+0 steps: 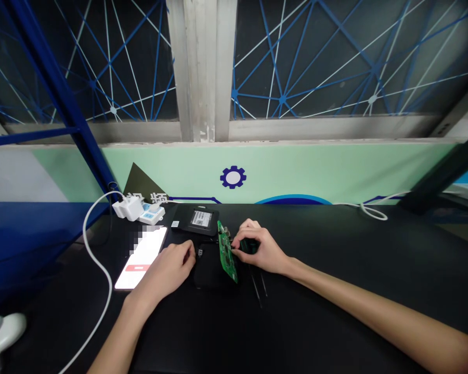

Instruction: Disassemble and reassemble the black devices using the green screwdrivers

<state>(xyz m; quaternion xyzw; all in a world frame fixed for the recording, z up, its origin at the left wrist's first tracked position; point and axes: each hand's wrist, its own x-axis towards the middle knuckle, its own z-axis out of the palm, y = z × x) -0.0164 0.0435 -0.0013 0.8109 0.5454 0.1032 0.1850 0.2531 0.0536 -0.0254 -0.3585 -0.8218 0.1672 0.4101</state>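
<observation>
A green circuit board (pixel 226 254) stands tilted on edge above a black case (pixel 208 267). My right hand (pixel 259 246) is closed in a pinch on the parts at the board's right side. Two thin grey prongs (pixel 256 288), like those of tweezers, stick out below that hand; their upper end is hidden. At the left side of the case, my left hand (pixel 175 265) has its fingers curled together. Whatever they pinch, if anything, is hidden from view.
Behind the case lies a black cover with a white label (pixel 201 218). A lit phone (pixel 142 259) lies under my left wrist. White plugs on a power strip (pixel 152 214) and a white cable (pixel 101 265) are at the left. The wall bounds the black table (pixel 335 317).
</observation>
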